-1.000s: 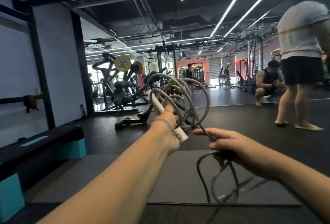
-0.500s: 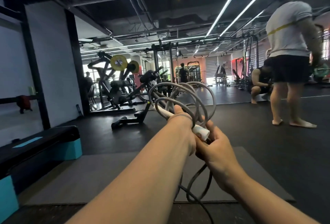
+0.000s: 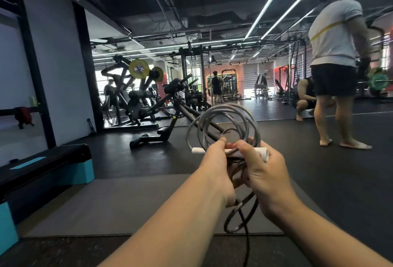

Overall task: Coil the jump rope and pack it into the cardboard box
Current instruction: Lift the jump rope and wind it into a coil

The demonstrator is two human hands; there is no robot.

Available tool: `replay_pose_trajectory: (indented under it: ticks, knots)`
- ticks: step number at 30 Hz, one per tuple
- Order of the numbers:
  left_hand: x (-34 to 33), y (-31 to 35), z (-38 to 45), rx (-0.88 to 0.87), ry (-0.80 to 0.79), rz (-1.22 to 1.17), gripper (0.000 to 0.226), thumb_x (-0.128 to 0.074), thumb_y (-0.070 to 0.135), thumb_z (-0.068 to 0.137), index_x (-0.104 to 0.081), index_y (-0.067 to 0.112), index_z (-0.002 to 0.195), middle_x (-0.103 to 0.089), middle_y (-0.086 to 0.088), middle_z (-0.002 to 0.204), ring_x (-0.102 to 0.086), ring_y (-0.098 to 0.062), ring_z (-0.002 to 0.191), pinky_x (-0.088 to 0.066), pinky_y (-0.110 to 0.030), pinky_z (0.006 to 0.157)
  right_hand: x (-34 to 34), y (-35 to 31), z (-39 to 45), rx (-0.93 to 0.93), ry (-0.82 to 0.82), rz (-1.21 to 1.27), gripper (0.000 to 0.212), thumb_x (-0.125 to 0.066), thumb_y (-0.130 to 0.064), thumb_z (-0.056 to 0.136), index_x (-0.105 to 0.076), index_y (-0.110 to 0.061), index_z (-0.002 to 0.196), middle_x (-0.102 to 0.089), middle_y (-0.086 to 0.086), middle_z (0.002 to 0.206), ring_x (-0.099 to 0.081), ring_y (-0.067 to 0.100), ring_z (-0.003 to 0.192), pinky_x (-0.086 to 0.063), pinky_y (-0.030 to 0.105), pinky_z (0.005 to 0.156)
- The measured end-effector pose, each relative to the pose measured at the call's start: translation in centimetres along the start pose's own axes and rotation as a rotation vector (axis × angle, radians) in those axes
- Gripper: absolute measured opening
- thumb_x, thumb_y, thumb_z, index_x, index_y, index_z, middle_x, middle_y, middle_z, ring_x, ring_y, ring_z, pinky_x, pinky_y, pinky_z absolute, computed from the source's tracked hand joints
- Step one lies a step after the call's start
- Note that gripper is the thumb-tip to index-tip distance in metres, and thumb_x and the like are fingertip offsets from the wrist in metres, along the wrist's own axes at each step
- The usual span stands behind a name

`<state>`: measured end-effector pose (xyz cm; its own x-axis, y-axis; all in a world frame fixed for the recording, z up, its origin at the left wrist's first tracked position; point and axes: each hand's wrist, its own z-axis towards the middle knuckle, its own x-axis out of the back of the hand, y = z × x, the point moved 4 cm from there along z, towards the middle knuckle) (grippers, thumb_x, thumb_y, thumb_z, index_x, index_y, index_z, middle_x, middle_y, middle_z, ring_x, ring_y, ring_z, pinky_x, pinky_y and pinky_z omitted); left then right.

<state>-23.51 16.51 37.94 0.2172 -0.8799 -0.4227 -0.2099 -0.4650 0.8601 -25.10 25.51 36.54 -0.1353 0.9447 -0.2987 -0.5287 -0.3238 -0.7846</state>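
Rope [image 3: 223, 122] is mid-coiling, loops bunched at chest height in both closed hands, left [image 3: 214, 173] and right [image 3: 263, 173]; tail hangs loose. Next: wind in that slack. Box unseen.

Both hands meet in front of the camera, gripping a jump rope [image 3: 223, 124] by its white handles [image 3: 262, 153]. The left hand [image 3: 214, 173] and right hand [image 3: 265, 175] close around the handles, side by side. Grey loops of the rope stand up above the fingers, and a few strands hang below over a grey mat [image 3: 127, 203]. A step platform [image 3: 42, 166] sits at left. A person [image 3: 336, 58] stands barefoot at right.
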Motion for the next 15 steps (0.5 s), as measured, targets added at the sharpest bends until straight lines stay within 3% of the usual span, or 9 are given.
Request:
replay_pose_trajectory:
  ticks: [2, 3, 4, 6, 8, 9, 10, 12, 15]
  knots:
    - [1.5, -0.5, -0.3, 0.005, 0.028, 0.001, 0.033, -0.062, 0.048, 0.089, -0.069, 0.017, 0.081, -0.07, -0.006, 0.092, -0.07, -0.024, 0.08, -0.053, -0.04, 0.08, 0.3, -1.0, 0.3, -0.023, -0.082, -0.022, 0.031, -0.061, -0.009, 0.096, -0.071, -0.015, 0.067, -0.071, 0.002, 0.056, -0.053, 0.005, 0.039, -0.039, 0.018, 0.038]
    - [2.6, -0.5, -0.3, -0.044, 0.1, 0.009, 0.035, -0.071, 0.046, 0.08, -0.069, 0.015, 0.095, -0.067, -0.007, 0.104, -0.068, -0.026, 0.094, -0.048, -0.045, 0.09, 0.5, -1.5, 0.5, -0.045, -0.13, -0.054, 0.036, -0.059, -0.009, 0.097, -0.071, -0.016, 0.064, -0.074, 0.006, 0.061, -0.047, 0.005, 0.035, -0.034, 0.02, 0.036]
    - [4.0, -0.1, -0.4, -0.151, 0.226, 0.072, 0.055, -0.079, 0.041, 0.07, -0.062, 0.017, 0.116, -0.062, -0.009, 0.117, -0.064, -0.026, 0.104, -0.045, -0.046, 0.096, 0.7, -2.0, 0.8, -0.071, -0.185, -0.091, 0.035, -0.057, -0.01, 0.098, -0.07, -0.016, 0.066, -0.077, 0.011, 0.068, -0.041, 0.008, 0.033, -0.028, 0.021, 0.037]
    - [5.8, 1.6, -1.5, -0.58, 0.441, 0.403, 0.103, -0.087, 0.028, 0.064, -0.027, 0.035, 0.147, -0.044, -0.01, 0.148, -0.053, -0.025, 0.125, -0.04, -0.043, 0.103, 1.2, -2.4, 1.3, -0.116, -0.313, -0.188, 0.024, -0.055, -0.01, 0.098, -0.063, -0.002, 0.077, -0.077, 0.015, 0.073, -0.04, 0.018, 0.037, -0.022, 0.023, 0.041]
    - [4.6, 3.8, -3.7, -1.111, 0.362, 0.932, 0.105, -0.082, 0.022, 0.073, -0.017, 0.046, 0.151, -0.026, 0.006, 0.161, -0.031, -0.015, 0.144, -0.029, -0.04, 0.114, 1.4, -2.6, 1.5, -0.135, -0.438, -0.314, 0.025, -0.056, -0.011, 0.098, -0.056, 0.004, 0.078, -0.066, 0.014, 0.068, -0.039, 0.026, 0.049, -0.02, 0.026, 0.042]
    - [3.5, 4.4, -4.2, -1.301, 0.215, 1.168, 0.093, -0.078, 0.021, 0.077, -0.025, 0.044, 0.15, -0.031, 0.012, 0.159, -0.031, -0.009, 0.144, -0.028, -0.041, 0.117, 1.3, -2.7, 1.5, -0.138, -0.491, -0.363, 0.025, -0.058, -0.012, 0.097, -0.056, 0.0, 0.076, -0.059, 0.013, 0.067, -0.036, 0.027, 0.052, -0.019, 0.028, 0.043]
    - [2.6, 4.7, -4.5, -1.372, 0.041, 1.338, 0.077, -0.075, 0.019, 0.081, -0.039, 0.04, 0.145, -0.044, 0.014, 0.15, -0.039, -0.006, 0.139, -0.034, -0.039, 0.116, 1.2, -2.8, 1.5, -0.143, -0.534, -0.402, 0.024, -0.06, -0.014, 0.096, -0.057, -0.006, 0.074, -0.055, 0.011, 0.066, -0.034, 0.024, 0.052, -0.02, 0.029, 0.043]
    - [1.8, 5.0, -3.8, -1.23, -0.202, 1.516, 0.048, -0.069, 0.013, 0.088, -0.055, 0.033, 0.13, -0.062, 0.019, 0.124, -0.056, 0.0, 0.116, -0.046, -0.026, 0.101, 1.1, -3.1, 1.6, -0.163, -0.586, -0.482, 0.024, -0.065, -0.019, 0.095, -0.06, -0.017, 0.072, -0.056, 0.005, 0.062, -0.038, 0.019, 0.05, -0.025, 0.029, 0.045]
    - [2.0, 4.7, -2.4, -0.971, -0.287, 1.637, 0.029, -0.057, 0.02, 0.099, -0.047, 0.032, 0.124, -0.063, 0.02, 0.109, -0.059, -0.003, 0.1, -0.047, -0.021, 0.085, 0.9, -3.4, 1.6, -0.206, -0.674, -0.588, 0.024, -0.068, -0.025, 0.094, -0.06, -0.014, 0.073, -0.054, 0.004, 0.061, -0.038, 0.012, 0.046, -0.028, 0.025, 0.043]
